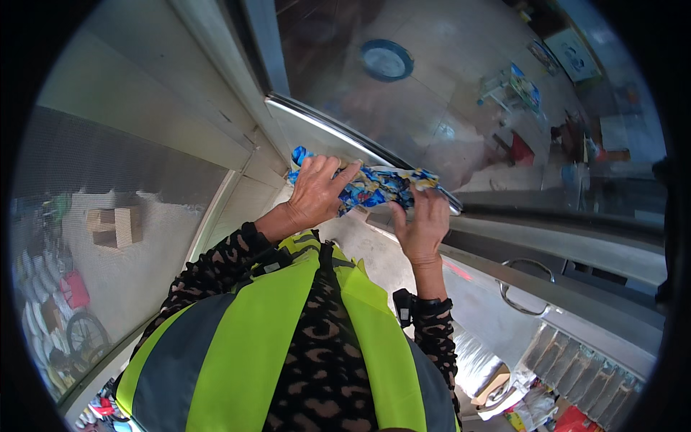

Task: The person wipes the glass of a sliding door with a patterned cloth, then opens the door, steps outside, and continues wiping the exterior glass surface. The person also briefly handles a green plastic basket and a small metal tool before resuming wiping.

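A crumpled cloth point(376, 186) with a blue, white and yellow print stretches between my two hands. My left hand point(319, 191) grips its left part, with the fingers over the top. The right end is pinched by my right hand point(424, 224), thumb apart below the cloth. Behind the cloth runs the shiny metal edge point(334, 129) of a framed glass pane point(432, 102). The cloth lies close along this edge; whether it is pressed on it I cannot tell.
At the left stands a mesh screen point(140, 167), with a cardboard box point(128, 224) and a wheel point(86, 337) beyond it. A curved metal handle point(518, 302) sticks out at the right. Through or in the glass appear a round basin point(386, 59) and a small table point(523, 86).
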Demonstrator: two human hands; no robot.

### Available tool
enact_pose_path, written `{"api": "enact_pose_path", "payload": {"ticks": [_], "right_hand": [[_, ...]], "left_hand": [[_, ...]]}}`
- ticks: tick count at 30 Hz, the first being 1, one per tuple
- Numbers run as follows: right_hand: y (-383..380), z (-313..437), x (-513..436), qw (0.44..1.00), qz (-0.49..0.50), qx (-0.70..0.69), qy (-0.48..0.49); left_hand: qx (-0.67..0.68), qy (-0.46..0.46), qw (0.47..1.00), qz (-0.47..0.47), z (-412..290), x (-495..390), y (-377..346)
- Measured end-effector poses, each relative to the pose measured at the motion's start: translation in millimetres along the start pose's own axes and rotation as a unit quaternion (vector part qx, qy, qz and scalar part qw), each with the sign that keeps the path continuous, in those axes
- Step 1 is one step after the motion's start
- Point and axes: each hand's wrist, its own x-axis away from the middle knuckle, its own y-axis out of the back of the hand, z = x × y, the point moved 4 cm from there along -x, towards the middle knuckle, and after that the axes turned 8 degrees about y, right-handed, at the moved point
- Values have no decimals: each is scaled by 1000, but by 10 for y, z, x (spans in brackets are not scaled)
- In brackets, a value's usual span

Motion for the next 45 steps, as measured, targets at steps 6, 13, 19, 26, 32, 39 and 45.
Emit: {"api": "enact_pose_path", "payload": {"ticks": [6,13,19,26,32,39,45], "right_hand": [[-477,339,-440,995,55,-68,55],[-1205,1037,-1296,966,30,-93,239],[-1498,1248,-1522,957,-33,12,289],[-1543,1242,-1579,956,25,-65,286],[-1324,1152,-1503,959,-40,-30,280],[-1535,1306,-1639,958,27,52,282],[-1566,1286,-1691,945,55,65,314]], "left_hand": [[66,192,979,-16,451,371,10],[270,365,887,-81,1032,784,-22],[299,377,863,-154,1230,948,133],[359,387,843,-99,1271,852,146],[302,337,886,-96,1198,826,267],[290,376,873,-112,1245,862,224],[324,401,852,-94,1284,893,197]]}}
